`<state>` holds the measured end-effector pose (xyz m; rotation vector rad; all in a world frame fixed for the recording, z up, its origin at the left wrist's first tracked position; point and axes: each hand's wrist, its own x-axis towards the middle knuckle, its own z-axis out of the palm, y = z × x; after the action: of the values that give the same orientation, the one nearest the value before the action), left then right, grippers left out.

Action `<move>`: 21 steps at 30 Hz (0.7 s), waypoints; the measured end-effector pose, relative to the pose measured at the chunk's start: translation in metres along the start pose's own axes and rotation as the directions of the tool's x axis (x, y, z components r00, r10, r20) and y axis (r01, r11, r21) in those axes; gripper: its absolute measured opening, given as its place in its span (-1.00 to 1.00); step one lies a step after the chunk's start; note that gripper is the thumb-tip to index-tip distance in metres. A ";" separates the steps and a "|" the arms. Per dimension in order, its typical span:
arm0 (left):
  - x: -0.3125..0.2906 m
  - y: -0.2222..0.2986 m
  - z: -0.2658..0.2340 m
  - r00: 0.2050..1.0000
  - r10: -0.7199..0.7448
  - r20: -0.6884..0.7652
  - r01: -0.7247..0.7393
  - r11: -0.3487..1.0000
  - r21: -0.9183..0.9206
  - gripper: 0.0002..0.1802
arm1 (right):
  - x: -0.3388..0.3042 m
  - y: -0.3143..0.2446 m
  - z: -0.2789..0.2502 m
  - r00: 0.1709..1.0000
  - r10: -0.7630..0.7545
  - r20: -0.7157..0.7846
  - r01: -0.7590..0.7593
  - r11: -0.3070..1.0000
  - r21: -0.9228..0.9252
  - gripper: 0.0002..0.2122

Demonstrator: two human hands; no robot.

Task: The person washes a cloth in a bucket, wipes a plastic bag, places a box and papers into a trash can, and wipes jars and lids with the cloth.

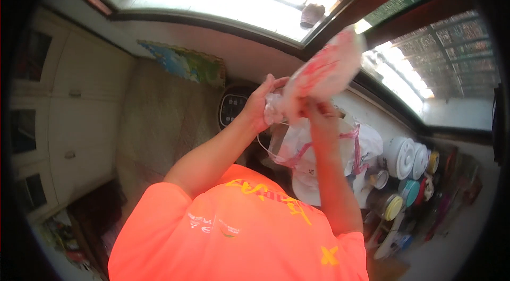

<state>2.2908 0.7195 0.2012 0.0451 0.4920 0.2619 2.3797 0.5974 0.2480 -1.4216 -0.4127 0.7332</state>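
A white plastic bag point(326, 71) with red print is held up in front of me, its upper part smeared by motion. My left hand point(260, 103) has its fingers bent around the bag's crumpled white end. Closed on the bag's lower side, my right hand point(320, 112) is partly blurred and its fingertips are hidden by the plastic. Below the right forearm lies a larger white bag point(366, 143) with pink straps. A black appliance with a button panel point(232, 108) is just beyond my left wrist.
Jars with a yellow lid point(393, 207) and a teal lid point(409, 192) stand at the right, near white lidded tubs point(398, 156). A window frame point(212, 19) runs along the far side. Pale cabinets point(79, 105) line the left, and a colourful mat point(183, 63) leans against the wall.
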 end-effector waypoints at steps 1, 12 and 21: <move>-0.012 0.006 -0.002 1.000 -0.025 0.015 0.025 0.999 0.022 -0.37 | -0.011 0.009 0.015 1.000 -0.011 -0.024 0.011 1.000 -0.014 -0.86; -0.051 0.021 -0.067 0.998 -0.056 0.014 0.035 0.768 0.640 -0.76 | -0.113 0.050 0.068 0.958 -0.065 -0.279 -0.064 0.902 -0.427 -0.65; -0.105 -0.012 -0.083 0.807 -0.575 -0.133 0.485 0.519 0.704 -0.68 | -0.226 0.061 0.104 0.847 -0.513 -0.144 0.118 0.444 -0.889 -0.31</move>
<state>2.1653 0.6792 0.1757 0.6714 0.4409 -0.5732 2.1350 0.5207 0.2395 -2.2979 -0.7694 -0.2006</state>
